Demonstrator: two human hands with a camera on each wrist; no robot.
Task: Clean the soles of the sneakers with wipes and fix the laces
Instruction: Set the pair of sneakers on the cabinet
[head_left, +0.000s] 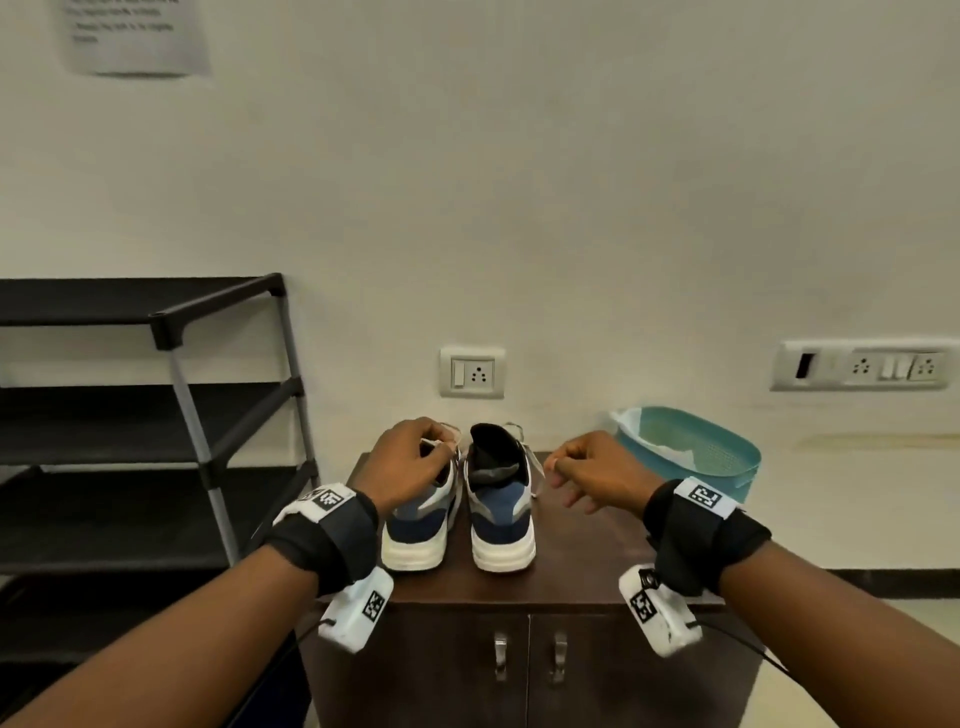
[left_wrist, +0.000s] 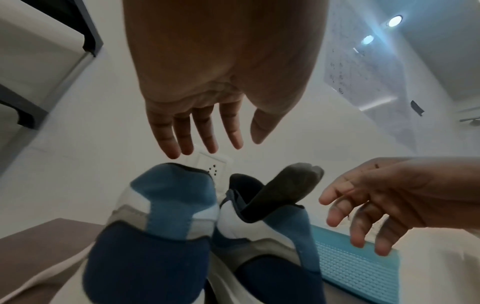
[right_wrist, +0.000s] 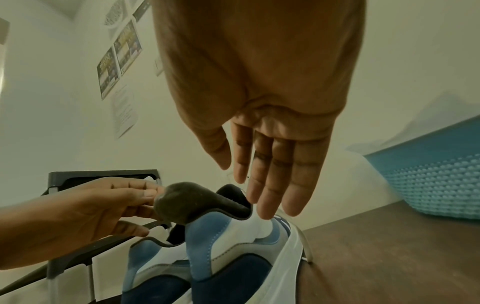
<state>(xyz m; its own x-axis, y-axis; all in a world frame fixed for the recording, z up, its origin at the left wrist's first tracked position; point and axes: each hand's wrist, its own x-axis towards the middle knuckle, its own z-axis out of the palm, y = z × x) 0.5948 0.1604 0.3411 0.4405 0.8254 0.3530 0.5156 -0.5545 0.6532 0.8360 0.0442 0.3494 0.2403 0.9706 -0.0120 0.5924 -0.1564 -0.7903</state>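
Note:
Two blue, grey and white sneakers stand side by side on a brown cabinet top (head_left: 587, 561), heels toward me. My left hand (head_left: 436, 442) hovers over the left sneaker (head_left: 415, 525), fingers curled, pinching a white lace (head_left: 448, 443) at its opening. To the right of the right sneaker (head_left: 501, 519), my right hand (head_left: 553, 464) pinches that shoe's lace end (head_left: 537, 480) between thumb and forefinger, the other fingers loose. The right sneaker's dark tongue (left_wrist: 285, 185) stands up. The wrist views show the heels (right_wrist: 207, 236) from below; the laces hardly show there.
A teal plastic basket (head_left: 701, 452) with white paper in it stands at the cabinet's back right. A black shoe rack (head_left: 156, 415) stands on the left. The wall with a socket (head_left: 471, 371) is close behind the shoes. Cabinet doors with handles (head_left: 527, 654) are below.

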